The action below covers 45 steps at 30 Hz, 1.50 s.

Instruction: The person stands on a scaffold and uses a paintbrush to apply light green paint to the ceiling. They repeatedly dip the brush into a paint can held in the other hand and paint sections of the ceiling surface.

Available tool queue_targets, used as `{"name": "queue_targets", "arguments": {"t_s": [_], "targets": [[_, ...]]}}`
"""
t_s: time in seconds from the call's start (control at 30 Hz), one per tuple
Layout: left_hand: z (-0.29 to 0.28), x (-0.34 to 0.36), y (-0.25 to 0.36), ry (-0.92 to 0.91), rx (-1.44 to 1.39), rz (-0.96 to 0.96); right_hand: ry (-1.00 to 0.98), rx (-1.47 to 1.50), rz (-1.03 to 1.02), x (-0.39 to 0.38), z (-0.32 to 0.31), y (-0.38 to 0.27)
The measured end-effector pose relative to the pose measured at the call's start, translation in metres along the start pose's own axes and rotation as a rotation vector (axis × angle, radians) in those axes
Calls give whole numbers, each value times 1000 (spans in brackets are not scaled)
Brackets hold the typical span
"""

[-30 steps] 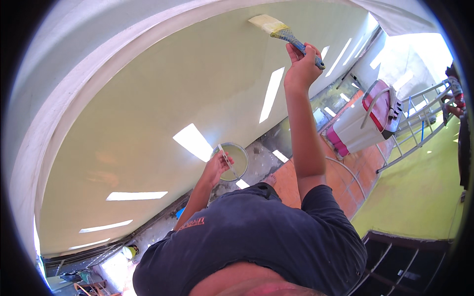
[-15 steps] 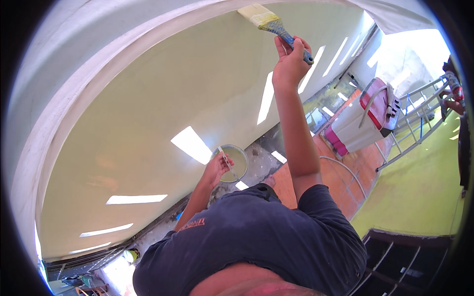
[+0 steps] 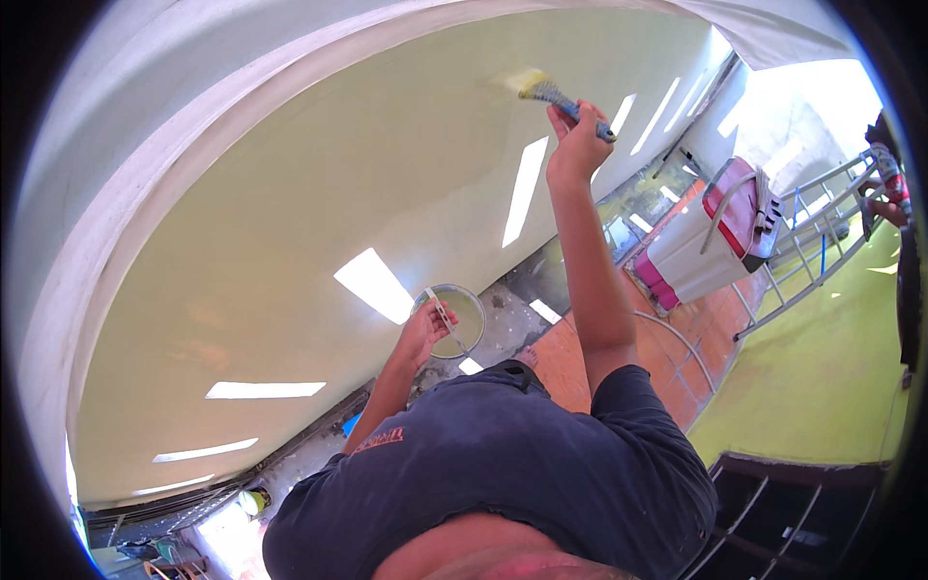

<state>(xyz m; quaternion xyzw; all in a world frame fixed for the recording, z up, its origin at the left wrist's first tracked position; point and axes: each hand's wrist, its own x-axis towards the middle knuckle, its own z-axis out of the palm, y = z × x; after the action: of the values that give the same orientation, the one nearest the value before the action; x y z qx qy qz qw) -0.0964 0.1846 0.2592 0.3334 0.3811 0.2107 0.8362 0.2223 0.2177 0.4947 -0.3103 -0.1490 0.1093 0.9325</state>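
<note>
My right hand [image 3: 577, 150] is raised at the upper middle, fingers closed around the blue-patterned handle of a wide paintbrush [image 3: 553, 97]. The brush's pale yellow bristles are blurred by motion and lie against the pale yellow-green wall [image 3: 406, 174]. Lower down, my left hand [image 3: 420, 333] is closed on the pale strip-like handle of a round paint bucket [image 3: 482, 327]. Greenish-yellow paint shows inside it. The bucket hangs beside the wall, with part of its near side hidden by my hand.
To the right stands a white and pink washing machine [image 3: 691, 256], with a hose [image 3: 681, 340] on the orange tiled floor [image 3: 559, 360]. Behind it a metal ladder [image 3: 822, 269] leans by a yellow-green wall [image 3: 812, 377]. A dark barred opening [image 3: 764, 512] lies at lower right.
My right hand and the paintbrush have moved down in the picture and slightly right, the bristles sweeping along the wall. My left hand and the bucket have stayed nearly in place.
</note>
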Motion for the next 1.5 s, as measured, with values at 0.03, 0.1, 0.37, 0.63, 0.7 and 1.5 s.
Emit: {"name": "queue_targets", "arguments": {"t_s": [0.03, 0.1, 0.37, 0.63, 0.7, 1.5], "targets": [[1, -2, 0, 1, 5, -2, 49, 55, -14, 12, 17, -12], [3, -2, 0, 3, 10, 4, -7, 126, -83, 28, 43, -31], [4, 0, -4, 56, -42, 0, -2, 6, 19, -2, -58, 54], [11, -4, -4, 47, -6, -15, 344, -353, 294, -53, -157, 139], [12, -6, -6, 49, -7, -22, 260, -271, 287, -40, -124, 118], [-4, -22, -4, 100, 21, -38, 84, -65, 214, -63, -73, 75]]}}
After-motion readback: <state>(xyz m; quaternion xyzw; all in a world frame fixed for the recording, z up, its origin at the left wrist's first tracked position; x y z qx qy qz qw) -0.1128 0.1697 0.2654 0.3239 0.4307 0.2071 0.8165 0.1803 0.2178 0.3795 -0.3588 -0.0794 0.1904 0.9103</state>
